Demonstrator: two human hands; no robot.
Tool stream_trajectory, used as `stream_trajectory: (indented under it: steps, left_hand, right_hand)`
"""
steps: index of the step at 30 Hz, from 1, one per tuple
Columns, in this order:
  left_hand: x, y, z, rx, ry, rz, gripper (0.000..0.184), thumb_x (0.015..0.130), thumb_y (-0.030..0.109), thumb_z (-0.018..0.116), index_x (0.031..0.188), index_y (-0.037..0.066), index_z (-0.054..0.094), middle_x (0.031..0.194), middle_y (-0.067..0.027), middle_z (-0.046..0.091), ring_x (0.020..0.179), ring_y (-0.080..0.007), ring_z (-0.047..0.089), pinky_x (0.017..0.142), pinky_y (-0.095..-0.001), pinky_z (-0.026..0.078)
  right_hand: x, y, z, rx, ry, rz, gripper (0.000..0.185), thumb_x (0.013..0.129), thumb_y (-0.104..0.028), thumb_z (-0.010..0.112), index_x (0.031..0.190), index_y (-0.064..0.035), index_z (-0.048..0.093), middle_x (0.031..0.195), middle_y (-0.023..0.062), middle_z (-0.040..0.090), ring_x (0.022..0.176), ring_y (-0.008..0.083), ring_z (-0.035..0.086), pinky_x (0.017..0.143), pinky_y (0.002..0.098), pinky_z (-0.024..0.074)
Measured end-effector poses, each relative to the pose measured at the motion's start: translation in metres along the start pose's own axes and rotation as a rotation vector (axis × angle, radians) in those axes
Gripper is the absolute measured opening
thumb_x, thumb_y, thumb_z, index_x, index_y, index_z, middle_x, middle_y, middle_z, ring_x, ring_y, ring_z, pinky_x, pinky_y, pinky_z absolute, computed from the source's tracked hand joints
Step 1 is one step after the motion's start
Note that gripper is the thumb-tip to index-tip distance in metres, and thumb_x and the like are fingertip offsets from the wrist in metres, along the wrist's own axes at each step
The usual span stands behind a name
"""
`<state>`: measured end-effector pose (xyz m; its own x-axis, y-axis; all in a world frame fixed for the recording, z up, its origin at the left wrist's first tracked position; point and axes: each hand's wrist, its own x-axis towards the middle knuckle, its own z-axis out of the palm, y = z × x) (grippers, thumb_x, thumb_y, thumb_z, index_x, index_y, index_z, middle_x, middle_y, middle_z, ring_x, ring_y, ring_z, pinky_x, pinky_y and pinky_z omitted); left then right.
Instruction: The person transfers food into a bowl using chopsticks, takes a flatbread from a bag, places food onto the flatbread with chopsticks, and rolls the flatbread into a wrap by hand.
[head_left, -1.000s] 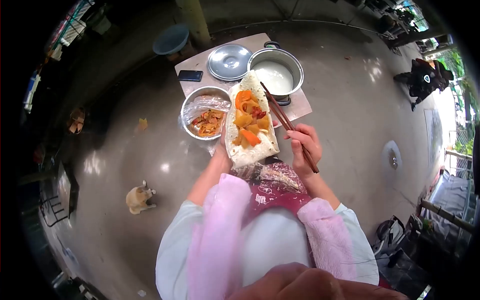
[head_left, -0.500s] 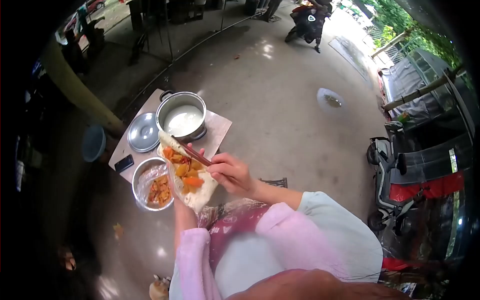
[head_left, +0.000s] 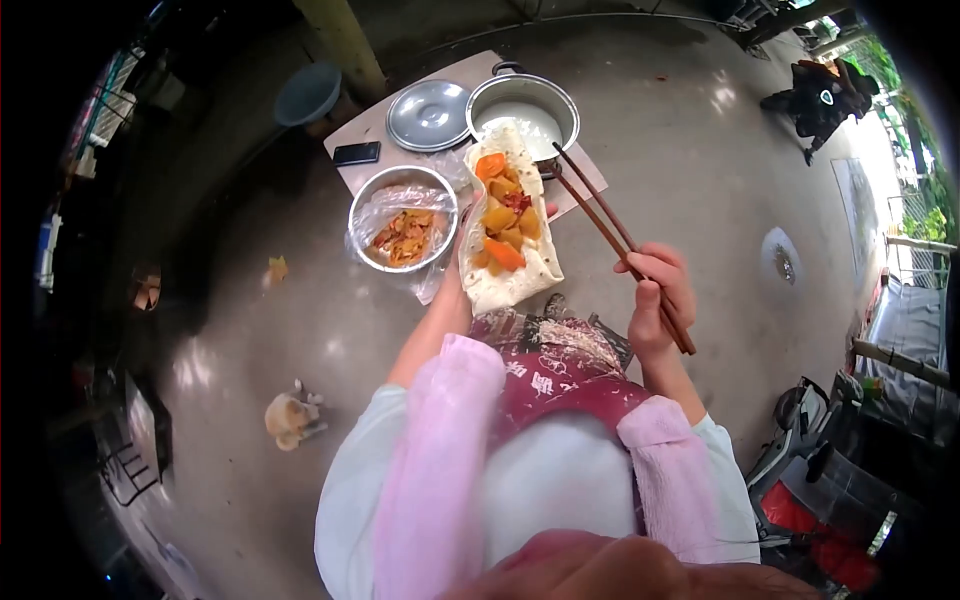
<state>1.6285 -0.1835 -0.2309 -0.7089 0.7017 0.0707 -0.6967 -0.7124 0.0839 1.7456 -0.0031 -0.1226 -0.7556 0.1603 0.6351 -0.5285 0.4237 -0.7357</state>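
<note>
A flatbread [head_left: 505,288] topped with orange and yellow vegetable pieces [head_left: 511,215] rests on my left hand [head_left: 466,240], which is mostly hidden beneath it. My right hand [head_left: 662,295] grips a pair of brown chopsticks [head_left: 610,225], their tips slightly apart, to the right of the bread and near the pot. Left of the bread stands a metal bowl [head_left: 355,228] with a plastic bag and chopped food [head_left: 405,238] inside. Beyond the bread is a metal pot [head_left: 572,110] holding a whitish content.
A small table [head_left: 365,122] bears the pot, a metal lid [head_left: 428,115] and a phone [head_left: 357,153]. Behind it stand a basin [head_left: 308,94] and a post [head_left: 343,40]. A small animal [head_left: 292,418] is on the floor at left. A scooter [head_left: 795,425] stands at right.
The view swung right, then back. My right hand and the chopsticks went over the vegetables and are now drawn away to the right. The bread stays on my left hand.
</note>
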Motion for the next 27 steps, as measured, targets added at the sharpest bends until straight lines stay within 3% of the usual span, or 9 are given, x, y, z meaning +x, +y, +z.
stream_trajectory:
  steps: [4,5,9,12,15,19,22,27]
  left_hand:
    - [-0.005,0.000,0.002,-0.017,0.075,0.002,0.069,0.093,0.050,0.051,0.142,0.005,0.031,0.133,-0.0307,0.046,0.111,-0.0380,0.058,0.086,-0.0489,0.055]
    - [-0.009,0.000,0.000,0.021,0.221,0.033,0.068,0.093,0.048,0.052,0.141,0.004,0.032,0.132,-0.0292,0.048,0.111,-0.0356,0.059,0.087,-0.0473,0.055]
    - [-0.001,0.000,0.001,0.194,0.207,0.023,0.075,0.087,0.060,0.053,0.140,0.009,0.038,0.130,-0.0303,0.049,0.113,-0.0390,0.057,0.088,-0.0492,0.054]
    - [-0.003,-0.001,-0.019,0.161,0.282,0.022,0.074,0.087,0.059,0.053,0.140,0.009,0.038,0.131,-0.0285,0.049,0.113,-0.0380,0.057,0.089,-0.0488,0.054]
    - [-0.008,0.000,-0.021,0.077,0.239,0.004,0.065,0.092,0.048,0.054,0.138,0.005,0.037,0.126,-0.0175,0.055,0.109,-0.0319,0.060,0.092,-0.0430,0.053]
    - [-0.010,0.001,-0.003,0.044,0.215,-0.001,0.063,0.094,0.050,0.048,0.139,0.007,0.037,0.126,-0.0165,0.055,0.110,-0.0323,0.060,0.088,-0.0486,0.054]
    - [-0.006,0.007,0.006,-0.024,0.033,-0.015,0.071,0.094,0.055,0.045,0.144,0.008,0.029,0.134,-0.0279,0.046,0.109,-0.0367,0.060,0.087,-0.0530,0.054]
    - [-0.004,0.012,-0.013,-0.059,-0.024,0.021,0.072,0.094,0.058,0.042,0.145,0.009,0.027,0.135,-0.0313,0.042,0.110,-0.0369,0.060,0.085,-0.0521,0.055]
  right_hand:
    - [0.007,-0.005,-0.001,0.202,-0.069,0.106,0.040,0.100,-0.035,0.047,0.100,0.0028,0.058,0.099,0.0159,0.052,0.069,0.0234,0.062,0.068,0.0349,0.0516]
    - [0.011,-0.004,0.004,0.247,-0.091,0.122,0.035,0.100,-0.031,0.048,0.098,0.0023,0.059,0.097,0.0150,0.051,0.072,0.0229,0.064,0.068,0.0339,0.0516]
    - [0.015,0.002,0.018,0.120,-0.143,0.169,0.021,0.096,-0.019,0.055,0.094,0.0013,0.062,0.092,0.0135,0.057,0.071,0.0196,0.064,0.066,0.0281,0.0488]
    - [0.015,0.005,0.025,0.015,-0.163,0.102,0.014,0.094,-0.013,0.058,0.094,0.0004,0.064,0.090,0.0127,0.061,0.075,0.0172,0.061,0.066,0.0264,0.0470]
    - [0.013,0.010,0.024,0.016,-0.195,0.153,0.020,0.096,-0.017,0.055,0.096,0.0019,0.062,0.096,0.0136,0.058,0.078,0.0200,0.063,0.070,0.0295,0.0494]
    - [0.011,-0.004,0.015,0.125,-0.158,0.193,0.028,0.099,-0.023,0.050,0.097,0.0035,0.060,0.097,0.0139,0.052,0.077,0.0237,0.065,0.073,0.0341,0.0516]
    - [0.005,-0.010,0.012,0.236,-0.143,0.257,0.028,0.099,-0.022,0.049,0.094,0.0032,0.060,0.094,0.0133,0.051,0.075,0.0238,0.064,0.072,0.0337,0.0514]
    - [-0.002,-0.011,0.019,0.348,-0.104,0.411,0.020,0.096,-0.015,0.053,0.089,0.0023,0.061,0.094,0.0133,0.053,0.075,0.0208,0.065,0.067,0.0289,0.0491]
